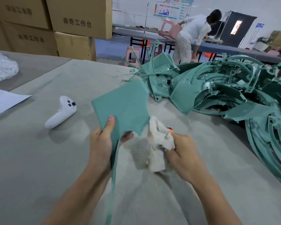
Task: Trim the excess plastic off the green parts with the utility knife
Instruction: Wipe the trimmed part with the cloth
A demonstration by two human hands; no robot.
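Note:
My left hand (101, 143) grips a flat green plastic part (122, 104) by its lower corner, thumb on top, and holds it raised above the table. A thin green strip hangs down from the part between my forearms. My right hand (183, 153) holds the utility knife (169, 129) wrapped in a white cloth (157, 143); only an orange and black tip shows. The knife sits just right of the part's lower edge. A big pile of green parts (225, 88) lies at the right.
A white game-style controller (62, 112) lies left of the part on the grey cloth-covered table (39, 159). White paper (5, 101) and a white bag (2, 67) sit far left. Cardboard boxes (78, 21) stand behind. A person bends over a far table.

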